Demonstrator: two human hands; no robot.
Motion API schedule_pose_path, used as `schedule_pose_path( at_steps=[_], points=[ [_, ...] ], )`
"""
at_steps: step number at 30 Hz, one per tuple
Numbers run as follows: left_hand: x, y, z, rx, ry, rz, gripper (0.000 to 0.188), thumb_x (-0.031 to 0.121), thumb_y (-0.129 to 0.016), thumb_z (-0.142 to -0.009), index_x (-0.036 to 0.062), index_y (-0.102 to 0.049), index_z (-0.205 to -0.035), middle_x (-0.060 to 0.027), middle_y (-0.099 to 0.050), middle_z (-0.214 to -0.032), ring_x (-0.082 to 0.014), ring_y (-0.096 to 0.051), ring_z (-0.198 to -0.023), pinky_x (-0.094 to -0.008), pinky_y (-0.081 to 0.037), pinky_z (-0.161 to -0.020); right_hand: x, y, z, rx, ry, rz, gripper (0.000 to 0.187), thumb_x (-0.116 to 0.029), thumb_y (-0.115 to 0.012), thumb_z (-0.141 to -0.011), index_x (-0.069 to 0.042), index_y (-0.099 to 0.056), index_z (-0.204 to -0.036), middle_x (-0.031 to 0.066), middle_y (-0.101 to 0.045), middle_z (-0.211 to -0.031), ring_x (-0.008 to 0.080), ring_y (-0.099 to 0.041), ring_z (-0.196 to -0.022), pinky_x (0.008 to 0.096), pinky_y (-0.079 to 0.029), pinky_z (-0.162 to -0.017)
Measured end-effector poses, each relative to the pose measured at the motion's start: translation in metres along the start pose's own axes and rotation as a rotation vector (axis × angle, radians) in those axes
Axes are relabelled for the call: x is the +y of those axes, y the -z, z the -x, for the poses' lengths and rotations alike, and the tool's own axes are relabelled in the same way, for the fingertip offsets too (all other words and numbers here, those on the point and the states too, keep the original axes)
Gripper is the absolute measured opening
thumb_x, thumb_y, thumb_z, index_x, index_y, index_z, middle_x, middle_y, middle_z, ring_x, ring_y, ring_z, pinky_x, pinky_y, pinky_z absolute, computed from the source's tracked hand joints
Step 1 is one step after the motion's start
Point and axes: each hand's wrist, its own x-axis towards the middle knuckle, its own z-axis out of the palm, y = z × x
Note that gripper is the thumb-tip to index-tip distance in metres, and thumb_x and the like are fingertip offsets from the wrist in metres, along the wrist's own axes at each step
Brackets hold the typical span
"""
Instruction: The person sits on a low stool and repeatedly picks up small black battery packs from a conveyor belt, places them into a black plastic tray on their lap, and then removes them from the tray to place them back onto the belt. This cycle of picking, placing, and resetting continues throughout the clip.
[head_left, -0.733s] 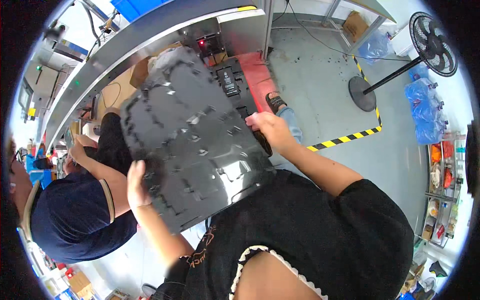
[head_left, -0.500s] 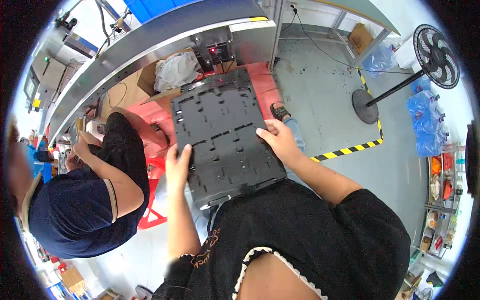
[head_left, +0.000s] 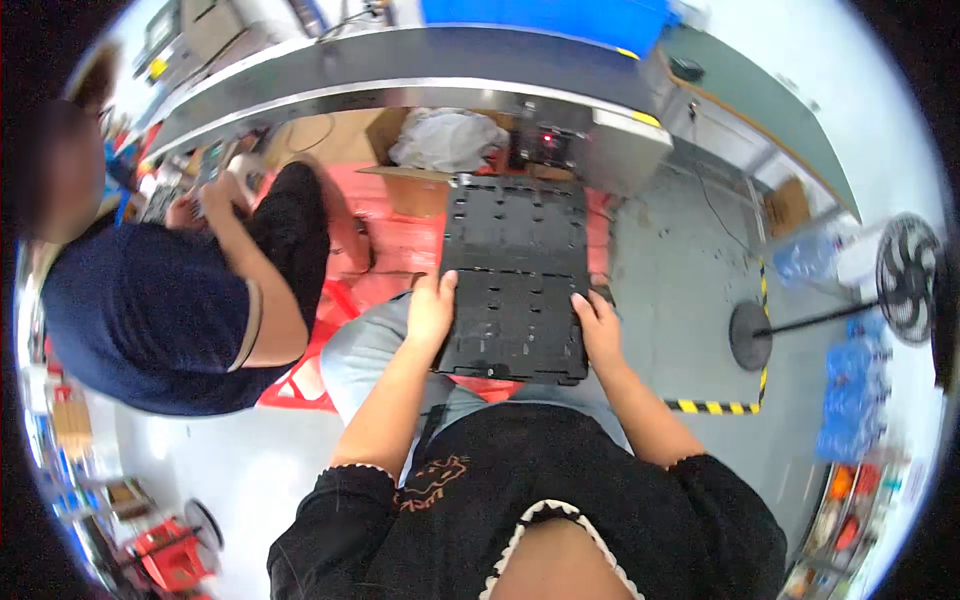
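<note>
A flat, rectangular black plastic panel (head_left: 515,300) with rows of small raised slots lies in front of me, above my lap. My left hand (head_left: 430,312) closes on its left edge, thumb on the upper face. On the opposite edge my right hand (head_left: 600,328) grips in the same way, its thumb also on top. The fingers under the panel are hidden. A seam crosses the panel at about its middle, and its far end lies near the front of the conveyor.
A conveyor with a dark belt (head_left: 370,72) runs across the far side, bearing a blue bin (head_left: 545,22). Beneath it is an open cardboard box (head_left: 415,192) with a pale plastic bag (head_left: 447,140). A seated co-worker (head_left: 160,300) is close on my left. A fan (head_left: 750,335) stands right.
The panel has turned from a tilt to nearly straight ahead, both hands still gripping its sides. My view has swung left, bringing more of the co-worker and the conveyor into sight.
</note>
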Motion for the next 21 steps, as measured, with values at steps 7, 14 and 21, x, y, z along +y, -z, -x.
schedule_pose_path(
  at_steps=[7, 14, 21],
  points=[
    [0.023, 0.003, -0.003, 0.105, 0.102, -0.037, 0.041, 0.038, -0.052, -0.089, -0.0029, -0.061, -0.090, -0.0268, -0.061, -0.092, -0.0430, -0.059, -0.089, -0.0486, -0.046, -0.079, 0.043, 0.000, -0.013, -0.072, -0.130, -0.201, 0.059, -0.032, -0.060, -0.087, 0.011, -0.047, -0.125, 0.0217, -0.053, -0.124, 0.0281, -0.050, -0.116, 0.0323, -0.036, -0.099],
    [0.022, -0.002, 0.004, 0.066, 0.090, -0.122, 0.040, 0.037, -0.047, -0.092, -0.0014, -0.056, -0.096, -0.0275, -0.060, -0.092, -0.0435, -0.059, -0.088, -0.0505, -0.045, -0.078, 0.064, -0.003, -0.007, -0.031, 0.030, 0.073, 0.054, -0.030, -0.043, -0.095, 0.013, -0.040, -0.128, 0.0323, -0.045, -0.127, 0.0407, -0.041, -0.121, 0.0399, -0.028, -0.105],
    [0.007, -0.008, 0.003, 0.108, 0.055, -0.062, 0.041, 0.035, -0.052, -0.090, -0.0033, -0.058, -0.106, -0.0279, -0.060, -0.097, -0.0405, -0.058, -0.094, -0.0443, -0.046, -0.081, 0.033, -0.008, 0.004, 0.054, 0.152, 0.369, 0.046, -0.026, -0.042, -0.095, 0.011, -0.046, -0.122, 0.0311, -0.050, -0.119, 0.0426, -0.044, -0.115, 0.0419, -0.032, -0.101]
  ],
)
